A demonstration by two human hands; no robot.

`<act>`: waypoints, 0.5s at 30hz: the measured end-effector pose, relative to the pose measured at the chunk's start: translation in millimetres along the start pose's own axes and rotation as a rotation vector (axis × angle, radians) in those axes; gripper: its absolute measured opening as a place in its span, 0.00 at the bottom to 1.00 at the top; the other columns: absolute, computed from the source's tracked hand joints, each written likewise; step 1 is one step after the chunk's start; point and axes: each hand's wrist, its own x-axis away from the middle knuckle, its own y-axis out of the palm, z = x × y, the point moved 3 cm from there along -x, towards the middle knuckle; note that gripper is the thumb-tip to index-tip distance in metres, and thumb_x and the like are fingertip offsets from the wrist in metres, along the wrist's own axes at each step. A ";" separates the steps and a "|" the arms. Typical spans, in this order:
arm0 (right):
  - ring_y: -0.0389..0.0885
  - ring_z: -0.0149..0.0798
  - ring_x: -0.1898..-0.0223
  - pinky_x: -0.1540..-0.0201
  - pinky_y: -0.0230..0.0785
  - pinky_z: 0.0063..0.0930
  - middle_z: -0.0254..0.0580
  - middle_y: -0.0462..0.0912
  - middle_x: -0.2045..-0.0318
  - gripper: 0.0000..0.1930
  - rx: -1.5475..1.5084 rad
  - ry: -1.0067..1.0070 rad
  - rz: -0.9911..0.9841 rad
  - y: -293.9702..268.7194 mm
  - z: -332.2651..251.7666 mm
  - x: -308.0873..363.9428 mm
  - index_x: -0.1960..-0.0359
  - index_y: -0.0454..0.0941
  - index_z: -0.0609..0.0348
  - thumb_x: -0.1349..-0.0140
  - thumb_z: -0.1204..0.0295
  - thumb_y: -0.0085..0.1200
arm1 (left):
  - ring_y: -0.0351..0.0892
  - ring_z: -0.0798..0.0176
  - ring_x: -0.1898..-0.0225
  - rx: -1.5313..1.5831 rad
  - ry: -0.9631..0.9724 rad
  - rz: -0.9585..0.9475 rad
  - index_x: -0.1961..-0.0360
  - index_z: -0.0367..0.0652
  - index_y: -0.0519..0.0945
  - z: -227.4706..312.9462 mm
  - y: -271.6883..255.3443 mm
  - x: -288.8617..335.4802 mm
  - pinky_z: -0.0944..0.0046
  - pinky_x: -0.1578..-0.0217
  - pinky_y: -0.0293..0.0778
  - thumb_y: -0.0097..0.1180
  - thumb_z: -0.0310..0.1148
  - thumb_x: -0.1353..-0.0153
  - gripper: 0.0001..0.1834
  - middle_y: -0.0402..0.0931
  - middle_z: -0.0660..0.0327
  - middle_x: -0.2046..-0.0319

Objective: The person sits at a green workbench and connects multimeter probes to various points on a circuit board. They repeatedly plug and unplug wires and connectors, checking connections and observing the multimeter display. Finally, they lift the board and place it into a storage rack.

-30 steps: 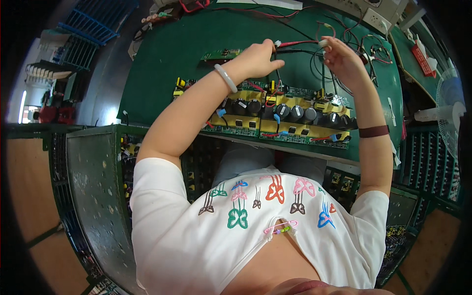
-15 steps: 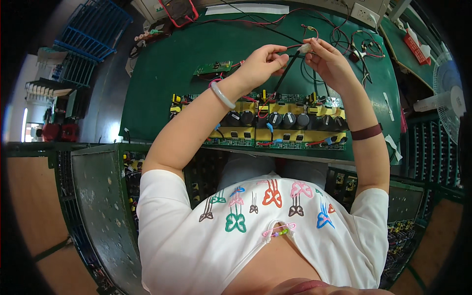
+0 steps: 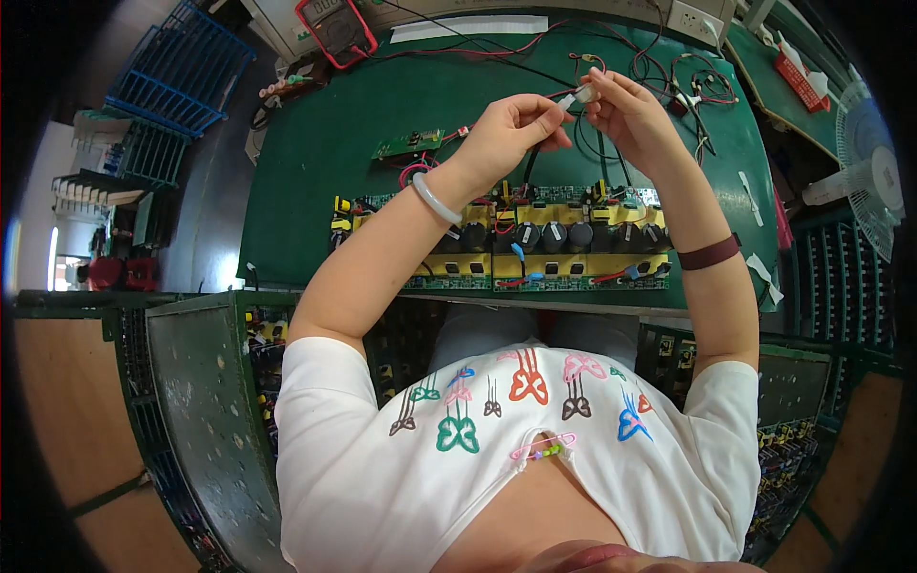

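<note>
Above the far part of the green bench, my left hand [image 3: 521,124] and my right hand [image 3: 628,107] meet at a small white plastic wire connector [image 3: 570,100]. My left fingers pinch its near-left piece, and my right thumb and fingertips close on the piece at the other side. Whether the two halves are fully joined is too small to tell. Dark cables run down from there toward a long circuit board assembly [image 3: 564,267] with yellow insulation, black capacitors and blue-sleeved leads. Beyond my left wrist lies a small green circuit board [image 3: 409,144] with red and pink wires.
A red-framed multimeter [image 3: 336,29] stands at the back left. Tangled wires [image 3: 702,81] spread over the back right, near a wall socket [image 3: 694,21]. A white fan [image 3: 867,172] and a red basket [image 3: 800,76] are at far right; blue racks [image 3: 181,72] stand far left.
My left hand has moved right and its fingers have come onto the connector, beside my right hand. The view has shifted slightly.
</note>
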 end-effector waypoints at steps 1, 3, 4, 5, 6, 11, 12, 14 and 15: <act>0.73 0.20 0.70 0.60 0.68 0.18 0.24 0.76 0.73 0.11 -0.007 -0.012 0.007 3.5 0.2 0.6 0.60 0.80 0.57 0.31 0.62 0.58 | 0.79 0.71 0.61 0.004 0.000 -0.002 0.53 0.36 0.81 0.6 0.6 0.3 0.70 0.55 0.75 0.55 0.42 0.28 0.17 0.82 0.63 0.66; 0.72 0.20 0.71 0.62 0.66 0.17 0.24 0.75 0.73 0.11 -0.020 -0.035 0.018 8.0 0.0 1.3 0.61 0.80 0.57 0.31 0.62 0.59 | 0.79 0.71 0.61 -0.005 0.001 -0.001 0.53 0.35 0.81 1.7 1.7 1.2 0.70 0.56 0.75 0.55 0.41 0.29 0.17 0.82 0.63 0.67; 0.72 0.20 0.71 0.62 0.66 0.17 0.24 0.75 0.73 0.11 -0.008 -0.039 0.008 8.6 -0.4 1.5 0.61 0.80 0.57 0.31 0.62 0.59 | 0.79 0.71 0.61 -0.017 0.002 0.002 0.53 0.35 0.81 2.1 2.2 1.7 0.70 0.57 0.74 0.55 0.41 0.29 0.17 0.82 0.63 0.67; 0.72 0.20 0.71 0.61 0.66 0.17 0.24 0.75 0.73 0.11 0.005 -0.044 -0.001 8.9 -0.7 1.7 0.61 0.80 0.58 0.31 0.62 0.59 | 0.79 0.71 0.62 -0.030 0.004 0.006 0.53 0.35 0.81 2.7 2.5 2.4 0.71 0.57 0.74 0.55 0.41 0.29 0.17 0.82 0.62 0.67; 0.72 0.20 0.71 0.61 0.67 0.17 0.24 0.75 0.73 0.12 0.018 -0.047 -0.009 8.9 -0.9 2.1 0.62 0.80 0.58 0.32 0.62 0.60 | 0.78 0.72 0.63 -0.037 0.003 0.010 0.53 0.34 0.81 3.2 2.9 2.9 0.71 0.58 0.74 0.55 0.40 0.28 0.17 0.82 0.62 0.67; 0.72 0.20 0.70 0.60 0.67 0.17 0.26 0.75 0.73 0.13 0.077 -0.086 0.044 11.6 -5.3 6.1 0.62 0.80 0.59 0.31 0.61 0.59 | 0.76 0.73 0.66 -0.064 0.015 0.010 0.53 0.33 0.81 6.1 5.7 4.7 0.72 0.60 0.72 0.54 0.37 0.28 0.16 0.82 0.63 0.68; 0.72 0.20 0.70 0.60 0.67 0.17 0.27 0.75 0.73 0.13 0.080 -0.087 0.041 12.6 -6.0 6.3 0.62 0.80 0.60 0.31 0.61 0.59 | 0.76 0.73 0.66 -0.068 0.019 0.011 0.53 0.33 0.81 6.1 5.6 4.7 0.72 0.60 0.72 0.54 0.37 0.28 0.16 0.82 0.63 0.69; 0.72 0.21 0.70 0.60 0.67 0.17 0.27 0.75 0.73 0.14 0.056 -0.091 0.022 8.0 -2.8 3.7 0.61 0.80 0.60 0.31 0.60 0.59 | 0.75 0.73 0.66 -0.075 0.027 0.014 0.53 0.33 0.81 5.6 5.1 4.6 0.72 0.60 0.72 0.54 0.37 0.28 0.15 0.81 0.63 0.69; 0.72 0.21 0.70 0.60 0.67 0.17 0.27 0.75 0.73 0.14 0.043 -0.094 0.013 6.0 -1.2 2.8 0.61 0.80 0.61 0.31 0.60 0.59 | 0.76 0.73 0.66 -0.073 0.023 0.016 0.53 0.33 0.81 6.1 5.4 4.7 0.72 0.60 0.72 0.54 0.37 0.28 0.15 0.81 0.63 0.70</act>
